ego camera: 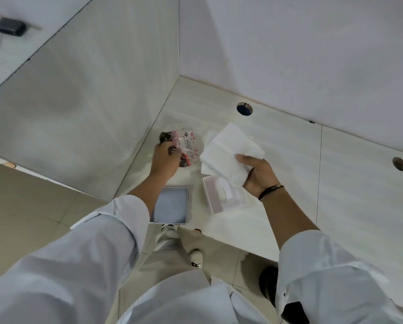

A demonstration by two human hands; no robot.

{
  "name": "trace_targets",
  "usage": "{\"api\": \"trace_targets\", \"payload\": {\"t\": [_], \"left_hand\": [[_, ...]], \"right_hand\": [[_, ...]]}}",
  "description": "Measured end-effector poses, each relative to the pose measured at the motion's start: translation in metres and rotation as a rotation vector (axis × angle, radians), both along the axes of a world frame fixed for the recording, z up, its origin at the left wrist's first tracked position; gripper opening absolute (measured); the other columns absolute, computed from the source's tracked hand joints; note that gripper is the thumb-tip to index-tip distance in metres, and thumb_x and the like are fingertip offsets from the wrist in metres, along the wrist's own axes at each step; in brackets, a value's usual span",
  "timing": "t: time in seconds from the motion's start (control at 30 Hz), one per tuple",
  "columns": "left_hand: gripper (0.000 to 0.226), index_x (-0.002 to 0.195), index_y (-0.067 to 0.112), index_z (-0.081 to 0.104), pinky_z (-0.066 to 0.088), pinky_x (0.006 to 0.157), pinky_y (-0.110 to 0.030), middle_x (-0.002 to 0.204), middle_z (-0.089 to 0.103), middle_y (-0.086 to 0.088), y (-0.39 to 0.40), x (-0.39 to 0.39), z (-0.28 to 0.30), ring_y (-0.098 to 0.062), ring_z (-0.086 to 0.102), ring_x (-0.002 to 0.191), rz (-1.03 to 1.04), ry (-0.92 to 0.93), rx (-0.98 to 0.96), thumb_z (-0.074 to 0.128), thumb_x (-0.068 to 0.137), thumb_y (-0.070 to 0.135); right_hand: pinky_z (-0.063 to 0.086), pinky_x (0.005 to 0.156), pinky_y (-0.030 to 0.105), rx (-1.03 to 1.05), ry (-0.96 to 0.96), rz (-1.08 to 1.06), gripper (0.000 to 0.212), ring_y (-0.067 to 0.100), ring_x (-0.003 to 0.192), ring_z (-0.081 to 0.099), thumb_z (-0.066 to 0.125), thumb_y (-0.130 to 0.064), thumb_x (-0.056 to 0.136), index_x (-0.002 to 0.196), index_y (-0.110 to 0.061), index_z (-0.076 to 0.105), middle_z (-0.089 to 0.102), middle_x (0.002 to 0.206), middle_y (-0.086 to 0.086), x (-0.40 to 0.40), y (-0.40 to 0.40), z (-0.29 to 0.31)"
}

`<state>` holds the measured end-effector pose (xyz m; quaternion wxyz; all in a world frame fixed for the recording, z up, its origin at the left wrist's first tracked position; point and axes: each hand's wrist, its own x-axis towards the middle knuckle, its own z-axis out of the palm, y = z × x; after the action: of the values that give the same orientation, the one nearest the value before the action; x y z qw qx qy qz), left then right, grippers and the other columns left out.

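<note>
I saw the left hand (164, 160) stretched forward on a nearly straight arm, its fingers pinching the crumpled plastic wrapper (188, 146) low over the bench (289, 164) by the corner wall. The right hand (259, 175), elbow bent, gripped the stack of white tissues (230, 148) just above the open white box (226, 198), thumb on top.

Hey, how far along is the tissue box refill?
Done: the tissues look out of the plastic wrapper, which the left hand holds. In hand: the right hand grips the tissue stack. Left: probably loading them into the open white box.
</note>
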<state>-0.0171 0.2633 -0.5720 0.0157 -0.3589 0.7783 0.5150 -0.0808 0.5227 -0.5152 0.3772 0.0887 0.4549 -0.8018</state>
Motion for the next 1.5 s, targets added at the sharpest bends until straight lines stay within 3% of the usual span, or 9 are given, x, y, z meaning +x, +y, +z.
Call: {"api": "trace_targets", "payload": {"t": [0.13,0.23,0.33,0.6,0.7,0.8,1.03,1.2,1.5], "left_hand": [[0.049,0.120,0.015,0.070,0.053,0.099,-0.044,0.148,0.048,-0.022,0.011,0.003,0.013,-0.039,0.053,0.129,-0.028,-0.032,-0.130,0.054,0.093,0.052],[0.051,0.101,0.002,0.072,0.055,0.082,-0.038,0.104,0.074,-0.019,0.017,0.010,0.030,-0.030,0.069,0.096,0.073,0.122,0.148,0.049,0.098,0.047],[0.025,0.111,0.009,0.072,0.057,0.077,-0.037,0.106,0.076,-0.011,0.022,0.017,0.031,-0.031,0.071,0.097,0.049,0.029,0.654,0.051,0.106,0.022],[0.025,0.118,0.006,0.067,0.064,0.074,-0.034,0.113,0.073,-0.018,0.025,0.019,0.021,-0.027,0.074,0.092,0.047,0.066,0.624,0.063,0.096,-0.006],[0.012,0.108,0.011,0.071,0.059,0.075,-0.035,0.102,0.076,-0.012,0.037,0.016,0.026,-0.027,0.071,0.089,0.166,0.089,0.716,0.064,0.100,0.016],[0.050,0.115,0.015,0.073,0.058,0.082,-0.038,0.101,0.079,-0.009,0.046,0.016,0.028,-0.028,0.074,0.089,0.201,0.053,0.995,0.059,0.096,0.059],[0.073,0.141,0.015,0.036,0.056,0.101,-0.051,0.129,0.061,-0.014,0.075,0.018,0.016,-0.034,0.063,0.119,-0.128,0.042,0.645,0.077,0.083,0.002],[0.070,0.146,0.022,0.035,0.052,0.080,-0.030,0.125,0.059,-0.009,0.076,0.034,-0.006,-0.021,0.063,0.101,-0.216,-0.043,0.300,0.073,0.089,0.010],[0.066,0.144,0.019,0.040,0.054,0.081,-0.037,0.119,0.062,-0.010,0.092,0.037,-0.032,-0.029,0.065,0.105,-0.356,-0.014,0.094,0.076,0.089,0.027]], "right_hand": [[0.050,0.104,0.060,0.095,0.068,0.073,0.051,0.040,0.130,0.060,0.064,0.005,0.092,0.142,-0.002,0.055,0.061,0.142,0.020,0.002,-0.015,-0.008],[0.057,0.097,0.051,0.159,0.113,0.086,0.051,0.040,0.129,0.061,0.067,0.006,0.090,0.139,0.001,0.054,0.064,0.138,0.020,0.003,-0.024,-0.016],[0.062,0.087,0.042,0.259,0.194,0.141,0.052,0.036,0.122,0.063,0.073,-0.001,0.080,0.128,-0.008,0.052,0.066,0.126,0.013,0.003,-0.027,-0.021],[0.060,0.092,0.040,0.326,0.257,0.553,0.062,0.025,0.114,0.066,0.073,0.003,0.077,0.132,-0.014,0.052,0.066,0.123,0.009,-0.010,-0.017,-0.009],[0.061,0.088,0.038,0.364,0.225,0.505,0.067,0.027,0.116,0.064,0.074,0.002,0.073,0.134,-0.013,0.050,0.065,0.125,0.008,-0.010,-0.019,-0.011],[0.062,0.085,0.039,0.327,0.168,0.382,0.075,0.030,0.117,0.063,0.074,0.004,0.072,0.141,-0.007,0.044,0.062,0.128,0.012,-0.009,-0.019,-0.015],[0.057,0.087,0.046,0.552,0.179,0.380,0.064,0.034,0.110,0.065,0.065,-0.003,0.065,0.128,-0.009,0.054,0.064,0.120,0.015,-0.005,-0.007,-0.015],[0.052,0.098,0.050,0.972,0.323,0.553,0.054,0.038,0.120,0.060,0.065,-0.009,0.064,0.116,-0.022,0.060,0.065,0.119,0.011,0.004,0.013,-0.025],[0.047,0.074,0.035,1.291,0.616,0.420,0.041,0.035,0.090,0.058,0.050,-0.001,0.085,0.124,-0.011,0.050,0.061,0.101,0.015,0.023,-0.017,-0.042]]}}
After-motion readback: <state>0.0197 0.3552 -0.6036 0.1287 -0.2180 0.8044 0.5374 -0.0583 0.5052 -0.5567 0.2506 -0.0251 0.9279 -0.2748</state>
